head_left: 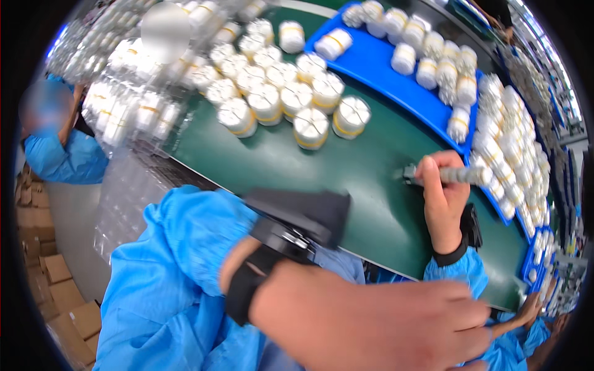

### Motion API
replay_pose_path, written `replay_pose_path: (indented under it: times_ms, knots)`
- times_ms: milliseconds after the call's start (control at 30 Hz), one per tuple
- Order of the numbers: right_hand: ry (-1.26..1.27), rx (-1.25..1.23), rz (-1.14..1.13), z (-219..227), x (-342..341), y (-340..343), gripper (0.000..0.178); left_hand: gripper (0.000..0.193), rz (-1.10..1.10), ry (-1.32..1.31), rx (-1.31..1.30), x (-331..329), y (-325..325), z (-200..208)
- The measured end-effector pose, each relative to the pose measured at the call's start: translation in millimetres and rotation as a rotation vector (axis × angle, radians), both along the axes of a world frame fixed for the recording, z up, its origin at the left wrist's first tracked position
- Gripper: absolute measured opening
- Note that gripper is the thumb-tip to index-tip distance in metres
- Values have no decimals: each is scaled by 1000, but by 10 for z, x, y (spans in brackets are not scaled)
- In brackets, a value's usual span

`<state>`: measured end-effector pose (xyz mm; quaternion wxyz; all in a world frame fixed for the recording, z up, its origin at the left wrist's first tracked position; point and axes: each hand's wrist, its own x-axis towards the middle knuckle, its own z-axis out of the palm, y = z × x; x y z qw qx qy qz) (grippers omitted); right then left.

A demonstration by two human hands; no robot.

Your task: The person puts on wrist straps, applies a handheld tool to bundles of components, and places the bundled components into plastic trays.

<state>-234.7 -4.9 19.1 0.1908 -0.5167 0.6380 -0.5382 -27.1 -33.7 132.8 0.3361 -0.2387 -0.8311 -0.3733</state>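
Note:
In my right hand (440, 191), closed over the green table (377, 170), lies a whitish, rod-shaped piece (463, 175) with a dark grey end pointing left. Blur hides exactly what it is. My left hand (371, 315) reaches across the lower part of the view, close up, toward the lower right. Motion smears its fingers, so I cannot tell whether they hold anything. Several round white bundles (310, 128) tied with yellow bands stand upright in a group on the table, beyond my hands. Both wrists wear black straps, and a black device (297, 222) sits at the left one.
A blue tray (377, 77) at the back holds several banded white bundles. White pieces (504, 142) are heaped at the right. Clear plastic packs (124, 117) pile up at the far left, near a person in blue (65, 154). Cardboard boxes (55, 278) lie at lower left. Another person's hand (529, 309) shows at lower right.

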Motion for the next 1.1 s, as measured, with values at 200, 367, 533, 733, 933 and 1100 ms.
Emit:
replay_pose_path:
  times_ms: [200, 367, 533, 733, 933, 1100]
  knots:
    - [63, 28, 18, -96, -17, -44, 12, 22, -67, -81, -317, -73, 335, -1325]
    - [-51, -16, -45, -289, -157, 54, 16, 19, -61, -77, -817, -26, 193, -1905]
    - [56, 105, -12, 100, 61, 61, 22, 18, -48, -112, -750, -92, 233, -1907]
    - [37, 91, 21, 178, 129, 51, 25, 16, -182, 0, -574, -162, 204, -1835]
    - [45, 88, 11, 184, 126, 36, 29, 19, -137, -132, -201, 151, 61, -1349]
    - [36, 56, 32, 123, 74, 28, 31, 19, 17, -118, 222, 633, -70, -1142]
